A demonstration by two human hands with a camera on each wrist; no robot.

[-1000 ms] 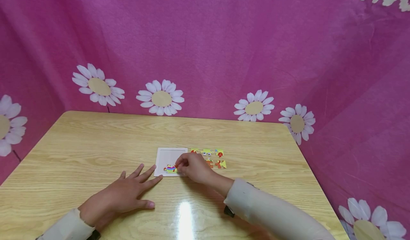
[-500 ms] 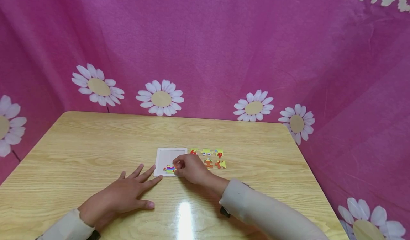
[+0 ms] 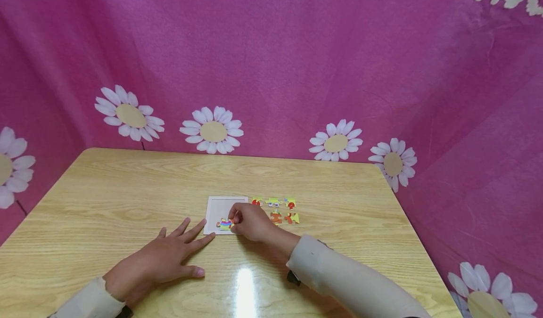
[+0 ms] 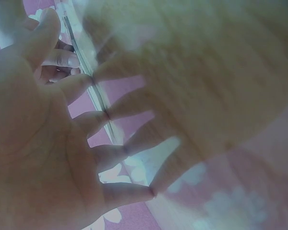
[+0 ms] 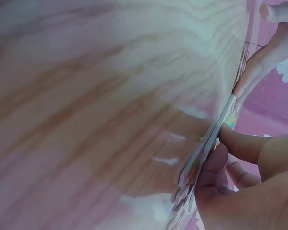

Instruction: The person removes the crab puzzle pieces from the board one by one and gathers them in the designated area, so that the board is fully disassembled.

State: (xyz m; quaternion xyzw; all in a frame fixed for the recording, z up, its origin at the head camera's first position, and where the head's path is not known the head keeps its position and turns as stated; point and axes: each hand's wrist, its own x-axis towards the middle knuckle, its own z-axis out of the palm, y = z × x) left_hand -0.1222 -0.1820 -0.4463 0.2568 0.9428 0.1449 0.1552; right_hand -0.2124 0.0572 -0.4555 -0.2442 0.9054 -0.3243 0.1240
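A small white puzzle tray (image 3: pixel 218 208) lies flat on the table. Near its bottom edge sits a yellow puzzle piece with rainbow stripes (image 3: pixel 225 224). My right hand (image 3: pixel 252 223) reaches over the tray's lower right part, thumb and fingers curled, pinching a puzzle piece that they mostly hide; some orange shows at the fingertips. In the right wrist view the thumb (image 5: pixel 242 143) and fingers are down at the tray's low edge. Spread fingers of my left hand (image 3: pixel 167 254) touch the tray's left rim, the palm (image 4: pixel 43 139) facing down.
Several loose puzzle pieces lie right of the tray in two rows, among them a yellow one with eyes (image 3: pixel 274 202), one with a red spot (image 3: pixel 290 203) and an orange and yellow one (image 3: pixel 292 218). The wooden table (image 3: pixel 339 195) meets a pink flowered curtain (image 3: pixel 271 73) behind.
My right hand has shifted slightly left over the tray, uncovering more of the orange loose pieces. The left hand and tray have stayed in place.
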